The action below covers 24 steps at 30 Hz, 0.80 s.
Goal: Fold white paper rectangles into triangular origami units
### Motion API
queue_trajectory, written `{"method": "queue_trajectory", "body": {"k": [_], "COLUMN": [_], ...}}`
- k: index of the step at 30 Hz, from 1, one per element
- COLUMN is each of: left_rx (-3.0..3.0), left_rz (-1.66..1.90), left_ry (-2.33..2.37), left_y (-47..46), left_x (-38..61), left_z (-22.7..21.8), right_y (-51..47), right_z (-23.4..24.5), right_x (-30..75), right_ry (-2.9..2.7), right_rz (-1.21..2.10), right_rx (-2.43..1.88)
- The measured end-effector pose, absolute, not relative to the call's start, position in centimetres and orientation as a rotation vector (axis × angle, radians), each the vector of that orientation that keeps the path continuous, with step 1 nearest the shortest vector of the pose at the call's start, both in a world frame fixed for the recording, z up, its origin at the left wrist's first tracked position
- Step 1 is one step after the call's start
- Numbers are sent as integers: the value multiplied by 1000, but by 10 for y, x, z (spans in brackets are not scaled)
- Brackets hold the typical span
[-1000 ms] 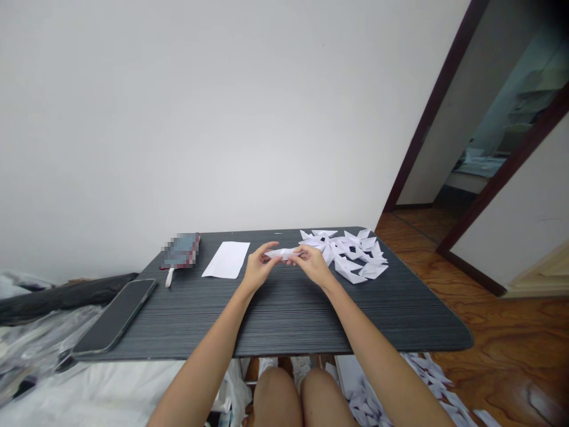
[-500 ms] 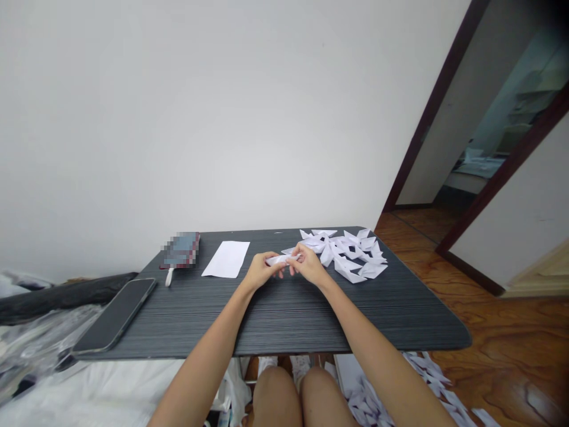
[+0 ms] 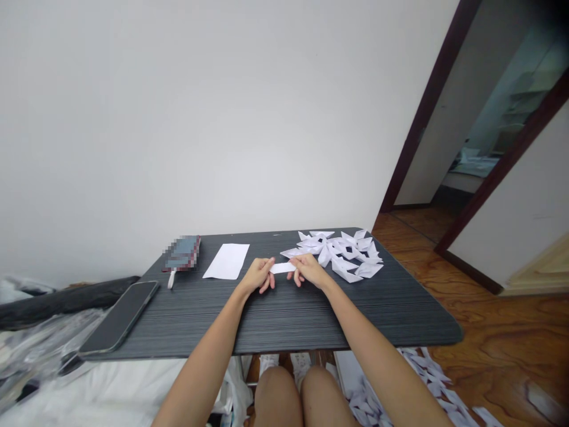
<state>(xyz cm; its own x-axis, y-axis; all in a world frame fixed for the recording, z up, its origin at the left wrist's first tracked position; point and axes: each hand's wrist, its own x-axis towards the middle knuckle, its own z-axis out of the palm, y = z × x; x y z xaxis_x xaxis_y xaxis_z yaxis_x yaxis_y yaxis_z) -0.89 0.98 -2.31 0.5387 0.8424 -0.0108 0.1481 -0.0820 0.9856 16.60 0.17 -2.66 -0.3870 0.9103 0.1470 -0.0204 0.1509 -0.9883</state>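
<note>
You have both hands above the dark, wood-grained table (image 3: 293,323), a little beyond its middle, with a small folded strip of white paper (image 3: 283,268) stretched between them. Your left hand (image 3: 260,274) has its thumb and forefinger pinched on the strip's left end, its other fingers curled beneath. Your right hand (image 3: 306,269) pinches the right end the same way. Just beyond and to the right of your right hand lies a cluster of folded white paper boats (image 3: 355,270), some overlapping. To the left of your left hand, a white paper sheet (image 3: 226,261) lies flat. Farther left is a pixelated blue-grey item (image 3: 182,252) with a white strap (image 3: 172,279); nearer you, along the left edge, lies a dark smartphone (image 3: 120,317).
</note>
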Motion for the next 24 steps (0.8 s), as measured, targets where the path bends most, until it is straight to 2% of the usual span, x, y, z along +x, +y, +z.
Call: {"method": "queue_trajectory", "body": {"k": [4,8,12,20,24], "left_rx": [1504,1422,1506,1801,1851], "left_rz": [860,1180,1151,1076,1217], "left_ry": [947,1055,1017,1137,1298], "left_y": [9,8,1,-25,-27], "left_x": [-14,-20,-17,-5,-7], "left_z": [-27,-29,-30,-33,-35], "right_y": [0,-3,-13,-40,-43], "right_z": [-34,-41,-44,-44,-45], "right_x": [163,168,173,163,165], "right_ry": [-1617,-1570,-1619,-1711,-1496], "right_rz": [1344,1158,904,813,773], "right_rx": [-900,-1014,-1098,-1110,-1172]}}
